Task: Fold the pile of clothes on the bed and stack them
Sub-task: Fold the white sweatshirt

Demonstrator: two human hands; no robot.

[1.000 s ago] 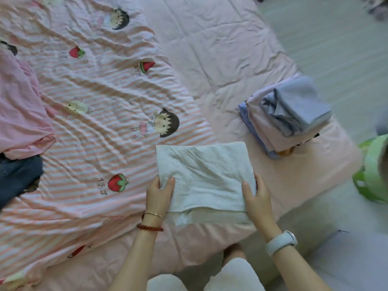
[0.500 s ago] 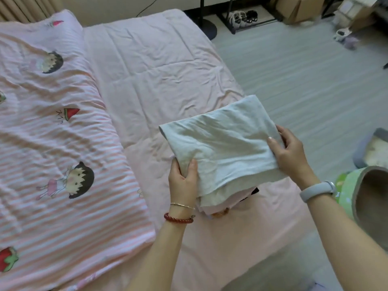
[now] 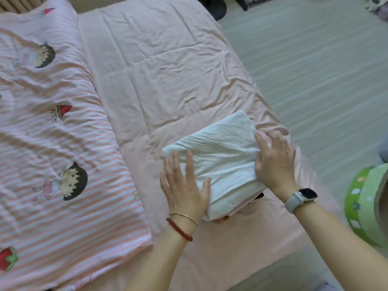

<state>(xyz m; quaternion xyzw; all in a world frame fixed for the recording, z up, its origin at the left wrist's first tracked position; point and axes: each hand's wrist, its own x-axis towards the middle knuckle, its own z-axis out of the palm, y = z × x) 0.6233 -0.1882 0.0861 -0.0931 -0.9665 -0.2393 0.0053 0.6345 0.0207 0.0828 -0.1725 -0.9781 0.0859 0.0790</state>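
Both your left hand (image 3: 184, 183) and right hand (image 3: 275, 160) lie flat-fingered on the folded white garment (image 3: 218, 156), lower right: press evenly, square it over the stack (image 3: 241, 208) beneath.

Your folded white garment (image 3: 220, 156) covers nearly all of the stack (image 3: 239, 208) beneath it; only slivers of pink, black and orange cloth peek out at its near edge. The green container (image 3: 365, 204) is cut off by the right edge, the striped quilt (image 3: 52, 143) by the left.
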